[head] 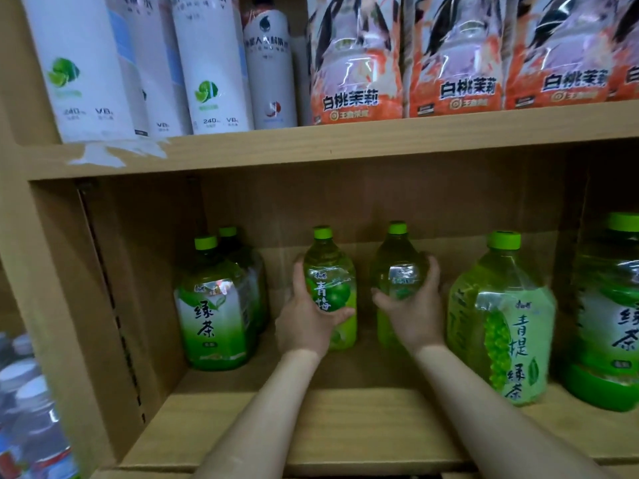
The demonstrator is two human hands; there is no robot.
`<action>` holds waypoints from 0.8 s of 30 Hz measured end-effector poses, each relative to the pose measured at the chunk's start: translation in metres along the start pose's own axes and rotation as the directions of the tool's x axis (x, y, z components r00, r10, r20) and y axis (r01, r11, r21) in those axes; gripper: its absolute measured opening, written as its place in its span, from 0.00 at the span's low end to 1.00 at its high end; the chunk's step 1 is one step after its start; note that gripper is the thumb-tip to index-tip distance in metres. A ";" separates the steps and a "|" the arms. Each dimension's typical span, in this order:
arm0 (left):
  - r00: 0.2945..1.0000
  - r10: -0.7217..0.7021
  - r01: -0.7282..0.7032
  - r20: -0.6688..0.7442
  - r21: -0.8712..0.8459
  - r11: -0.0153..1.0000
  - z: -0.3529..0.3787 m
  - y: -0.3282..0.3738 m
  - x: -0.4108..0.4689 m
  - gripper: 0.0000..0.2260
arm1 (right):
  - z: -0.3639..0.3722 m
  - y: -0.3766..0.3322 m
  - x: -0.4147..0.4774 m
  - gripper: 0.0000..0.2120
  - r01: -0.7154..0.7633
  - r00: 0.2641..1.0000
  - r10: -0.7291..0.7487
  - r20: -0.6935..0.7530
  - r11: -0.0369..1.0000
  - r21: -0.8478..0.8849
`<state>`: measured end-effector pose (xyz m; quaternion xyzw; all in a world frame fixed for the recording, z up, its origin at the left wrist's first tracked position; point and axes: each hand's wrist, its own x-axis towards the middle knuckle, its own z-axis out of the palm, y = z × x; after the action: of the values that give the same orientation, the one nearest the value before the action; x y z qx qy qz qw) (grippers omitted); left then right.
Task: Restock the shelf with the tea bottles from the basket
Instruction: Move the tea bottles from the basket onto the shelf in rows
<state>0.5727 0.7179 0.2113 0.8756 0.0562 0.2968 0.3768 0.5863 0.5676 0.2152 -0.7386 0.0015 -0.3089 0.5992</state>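
Observation:
Two green tea bottles with green caps stand upright deep on the lower wooden shelf [345, 423]. My left hand [307, 316] grips the left tea bottle [330, 271] around its label. My right hand [415, 305] wraps the right tea bottle [396, 261] from the right side. Both bottles seem to rest on the shelf board near the back wall. The basket is out of view.
A green tea bottle [214, 316] with another behind it stands at the left. A larger green bottle [501, 323] and one more [608, 316] stand at the right. The upper shelf [345, 143] holds white bottles and orange-labelled packs. Water bottles [31, 409] sit at lower left.

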 end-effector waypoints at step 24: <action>0.990 0.045 -0.064 -0.131 -0.143 0.988 0.026 -0.031 0.015 0.42 | 0.008 0.027 0.011 0.29 0.126 0.992 -0.120 0.038 0.967 -0.220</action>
<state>0.6033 0.7288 0.1831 0.8260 0.0340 0.3656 0.4278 0.6085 0.5631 0.1956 -0.8033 -0.0169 -0.3345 0.4924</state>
